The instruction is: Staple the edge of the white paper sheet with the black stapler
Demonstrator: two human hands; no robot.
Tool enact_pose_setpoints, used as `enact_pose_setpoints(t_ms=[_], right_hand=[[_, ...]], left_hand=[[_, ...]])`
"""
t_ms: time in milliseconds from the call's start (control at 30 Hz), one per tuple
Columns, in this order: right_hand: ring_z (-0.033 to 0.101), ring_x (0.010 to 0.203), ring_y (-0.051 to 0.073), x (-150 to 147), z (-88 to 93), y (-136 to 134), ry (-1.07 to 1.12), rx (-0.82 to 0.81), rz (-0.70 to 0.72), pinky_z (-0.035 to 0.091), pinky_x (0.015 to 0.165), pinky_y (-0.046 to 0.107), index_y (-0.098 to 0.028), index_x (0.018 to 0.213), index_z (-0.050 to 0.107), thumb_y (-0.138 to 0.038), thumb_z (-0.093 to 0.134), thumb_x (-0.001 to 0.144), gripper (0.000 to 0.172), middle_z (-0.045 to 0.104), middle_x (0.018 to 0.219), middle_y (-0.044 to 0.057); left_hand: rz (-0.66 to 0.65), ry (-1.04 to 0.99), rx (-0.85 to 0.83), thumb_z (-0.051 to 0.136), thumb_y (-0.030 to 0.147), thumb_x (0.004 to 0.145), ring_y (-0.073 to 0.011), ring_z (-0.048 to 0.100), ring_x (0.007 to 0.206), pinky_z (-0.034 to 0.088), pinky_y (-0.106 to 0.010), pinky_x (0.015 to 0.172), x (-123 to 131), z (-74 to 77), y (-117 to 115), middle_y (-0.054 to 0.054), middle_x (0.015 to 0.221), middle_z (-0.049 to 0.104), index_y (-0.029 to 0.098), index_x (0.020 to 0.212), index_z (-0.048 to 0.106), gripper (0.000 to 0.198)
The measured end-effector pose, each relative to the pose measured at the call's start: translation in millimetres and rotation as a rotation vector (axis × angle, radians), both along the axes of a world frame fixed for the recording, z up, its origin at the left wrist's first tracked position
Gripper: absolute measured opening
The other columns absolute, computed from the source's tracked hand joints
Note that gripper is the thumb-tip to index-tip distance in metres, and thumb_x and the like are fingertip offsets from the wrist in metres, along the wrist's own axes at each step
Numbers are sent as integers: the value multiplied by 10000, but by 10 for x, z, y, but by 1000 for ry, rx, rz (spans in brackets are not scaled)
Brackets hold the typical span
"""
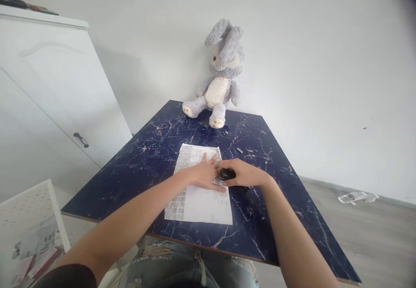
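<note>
A printed white sheet of paper [198,199] lies on a dark blue marbled table [156,149]. My left hand [203,174] rests flat on the paper with its fingers stretched out. My right hand [245,174] is curled around a small black object [226,174], perhaps a stapler, at the paper's right edge. The fingertips of both hands meet there.
A grey and white plush rabbit [219,78] sits at the table's far edge against the wall. A small grey piece [239,150] lies on the table right of the paper. A white cabinet [55,84] stands on the left. A white pegboard with papers [30,231] lies at lower left. A clear plastic wrapper [355,197] is on the floor.
</note>
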State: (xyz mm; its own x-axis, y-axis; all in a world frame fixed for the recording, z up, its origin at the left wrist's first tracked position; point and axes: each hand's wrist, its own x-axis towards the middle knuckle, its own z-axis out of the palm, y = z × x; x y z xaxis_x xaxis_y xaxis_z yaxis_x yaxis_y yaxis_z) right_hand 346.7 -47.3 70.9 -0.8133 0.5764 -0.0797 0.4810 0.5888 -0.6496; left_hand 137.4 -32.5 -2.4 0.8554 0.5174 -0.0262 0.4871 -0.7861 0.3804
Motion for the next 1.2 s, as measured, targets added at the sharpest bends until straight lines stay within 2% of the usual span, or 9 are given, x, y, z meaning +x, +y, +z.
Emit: enact_pose_setpoints(t_ms=[100,233,367,500,667,733,833,900,1200], right_hand=[[614,916,230,-43,-30,16,-5,55,-3,457,849,347,-215,1012,705,-275,725,794,227,700,1059,49],[587,788,195,-33,-83,25,-33,118,-58,444,749,318,-178,935,681,-286,725,807,173,689,924,47],[609,890,219,-87,-125,5,68,138,-1,451,807,328,-177,1040,667,-215,687,816,228,696,1054,70],[609,903,219,-162,-123,-28,88,171,46,456,805,329,-166,921,664,-176,643,826,98,684,1102,89],[614,910,221,-187,-152,-36,92,170,36,460,828,335,-178,941,666,-307,648,884,141,692,1107,83],[613,862,207,-209,-219,-11,122,139,-55,465,801,324,-181,920,658,-424,524,976,283,704,1028,72],[594,788,190,-268,-339,37,130,189,-311,452,754,310,-178,846,638,-477,272,1058,518,685,871,63],[588,780,185,-311,-394,57,74,261,-397,437,749,303,-174,852,639,-463,268,1064,517,674,855,63],[612,992,245,-505,-415,-64,-414,567,-395,436,873,338,-142,1081,634,-283,294,1051,370,667,1081,146]], left_hand=[[5,-62,-26,560,756,811,-415,-8,1533,-36,-678,1176,-62,5,63,-65,1662,210,327,1540,374,866],[-17,-96,-36,616,744,782,-355,58,1544,57,-595,1214,-235,126,166,-77,1680,113,331,1603,167,1023],[-43,31,-40,617,751,773,-372,21,1542,-6,-620,1203,-308,246,156,-104,1679,107,285,1602,200,1038],[-60,73,-67,613,730,789,-369,-29,1542,-74,-605,1200,-274,232,116,-82,1679,128,281,1587,266,979],[-50,-4,-86,652,712,768,-382,13,1540,-74,-600,1203,-253,182,113,-79,1672,165,280,1558,347,951],[-35,-14,-89,644,721,769,-387,21,1539,-74,-614,1197,-252,154,121,-96,1664,194,264,1540,385,933],[-6,-12,-74,618,749,769,-398,34,1536,-58,-652,1183,-240,114,131,-134,1645,241,228,1537,388,956],[-9,-9,-58,607,756,770,-401,41,1535,-47,-668,1178,-228,94,136,-138,1645,239,224,1550,360,977],[6,-23,-48,640,717,764,-399,47,1535,-60,-646,1183,-220,26,166,-131,1662,171,224,1575,305,1007]])
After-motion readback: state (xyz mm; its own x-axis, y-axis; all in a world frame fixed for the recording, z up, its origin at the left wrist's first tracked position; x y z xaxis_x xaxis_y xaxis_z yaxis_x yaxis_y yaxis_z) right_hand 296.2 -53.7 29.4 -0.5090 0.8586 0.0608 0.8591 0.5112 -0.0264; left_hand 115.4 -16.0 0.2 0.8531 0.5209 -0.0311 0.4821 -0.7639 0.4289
